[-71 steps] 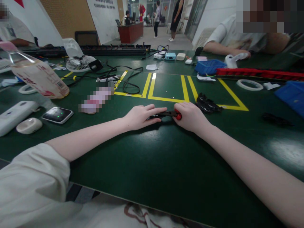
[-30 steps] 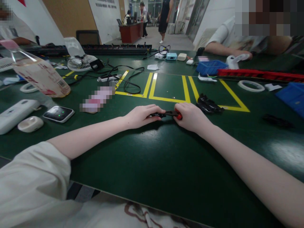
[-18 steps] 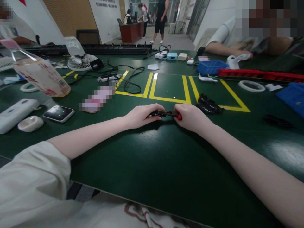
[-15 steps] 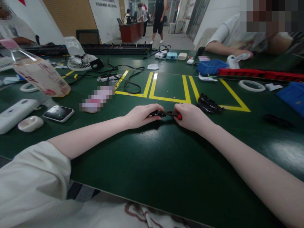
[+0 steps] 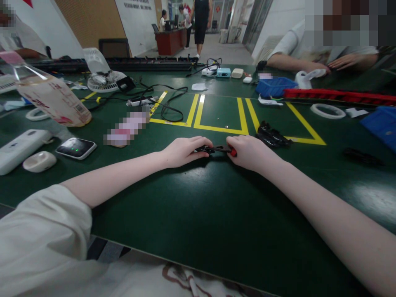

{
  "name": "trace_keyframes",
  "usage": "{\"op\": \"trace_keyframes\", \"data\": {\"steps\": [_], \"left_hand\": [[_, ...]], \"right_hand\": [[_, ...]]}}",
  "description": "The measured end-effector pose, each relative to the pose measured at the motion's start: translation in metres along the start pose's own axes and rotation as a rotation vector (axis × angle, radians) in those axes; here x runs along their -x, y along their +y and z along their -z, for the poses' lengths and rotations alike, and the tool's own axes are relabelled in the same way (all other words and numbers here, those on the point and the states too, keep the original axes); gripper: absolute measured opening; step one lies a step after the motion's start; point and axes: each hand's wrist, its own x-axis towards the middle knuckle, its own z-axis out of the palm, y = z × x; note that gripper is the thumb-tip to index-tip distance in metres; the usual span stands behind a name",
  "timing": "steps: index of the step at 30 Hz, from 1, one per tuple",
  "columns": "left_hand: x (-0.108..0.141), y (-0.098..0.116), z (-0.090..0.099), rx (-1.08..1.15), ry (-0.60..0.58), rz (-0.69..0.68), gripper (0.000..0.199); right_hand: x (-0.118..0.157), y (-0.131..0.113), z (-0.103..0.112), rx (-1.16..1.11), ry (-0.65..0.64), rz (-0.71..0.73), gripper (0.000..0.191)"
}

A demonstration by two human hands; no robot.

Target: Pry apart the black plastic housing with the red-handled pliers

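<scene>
A dark green table [image 5: 192, 214] spreads before me, marked with yellow tape [image 5: 221, 130] in open-sided outlines. To the left are a tilted drink bottle [image 5: 58, 101] with a pink cap, a small device [image 5: 76, 148] with a green light, and a white fan [image 5: 105, 81] near a looping black cable [image 5: 171, 115]. To the right are a blue tray [image 5: 275, 87], a long red strip [image 5: 340, 97] and a white ring [image 5: 328, 111]. A person [image 5: 297, 64] in a pale top sits across the table, forearms resting on it. Farther back, a reddish desk [image 5: 171, 42] stands in a grey-floored room, and someone in black [image 5: 201, 20] is on foot beyond the table.

My hands meet near the middle. My left hand [image 5: 187, 152] pinches a small black part [image 5: 203, 149] between thumb and fingers. My right hand [image 5: 247, 152] is curled around the red end of a dark tool [image 5: 223, 149], which bridges the gap toward the part; whether it bites on it, I cannot tell. A black cluster [image 5: 272, 135] lies just beyond my right hand.
</scene>
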Motion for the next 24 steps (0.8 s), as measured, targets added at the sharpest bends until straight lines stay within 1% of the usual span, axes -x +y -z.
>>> {"op": "trace_keyframes", "data": {"steps": [6, 10, 18, 24], "left_hand": [[0.000, 0.000, 0.001, 0.010, -0.002, 0.009, 0.025], [0.000, -0.002, -0.001, 0.024, 0.016, -0.012, 0.022], [0.000, -0.003, -0.002, 0.054, 0.047, -0.012, 0.023], [0.000, -0.002, -0.001, 0.062, 0.041, 0.000, 0.025]], "right_hand": [[-0.001, -0.002, 0.001, 0.001, -0.046, -0.030, 0.004], [-0.001, -0.003, 0.001, 0.007, -0.042, -0.038, 0.003], [0.004, -0.004, -0.006, 0.013, 0.059, -0.049, 0.006], [0.007, -0.005, -0.011, 0.033, 0.138, -0.051, 0.011]]}}
